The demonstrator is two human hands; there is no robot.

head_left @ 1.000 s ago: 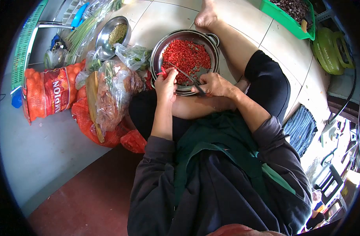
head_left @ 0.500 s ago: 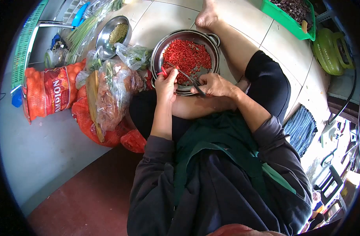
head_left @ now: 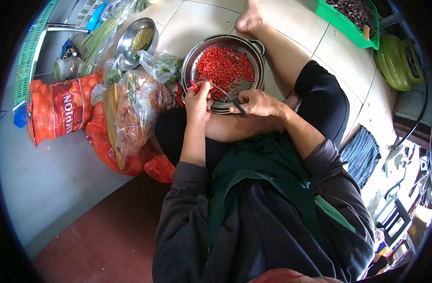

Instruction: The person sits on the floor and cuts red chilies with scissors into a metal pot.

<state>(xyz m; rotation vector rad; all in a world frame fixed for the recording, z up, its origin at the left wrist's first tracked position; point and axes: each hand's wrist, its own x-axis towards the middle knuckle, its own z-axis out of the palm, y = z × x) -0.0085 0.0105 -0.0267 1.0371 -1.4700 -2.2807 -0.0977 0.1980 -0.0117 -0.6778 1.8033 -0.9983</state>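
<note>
Over the near side of the pot [head_left: 189, 63], pinching red chilli [head_left: 193, 86] in the left hand [head_left: 197, 101], gripping scissors [head_left: 224, 92] in the right hand [head_left: 260, 102], apparently low to contain cut bits [head_left: 223, 66].

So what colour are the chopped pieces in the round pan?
The chopped pieces are mostly bright red; the head view shows it best.

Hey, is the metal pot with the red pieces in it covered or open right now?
Open: no lid sits on the pot, and the red pieces inside show plainly.
</note>
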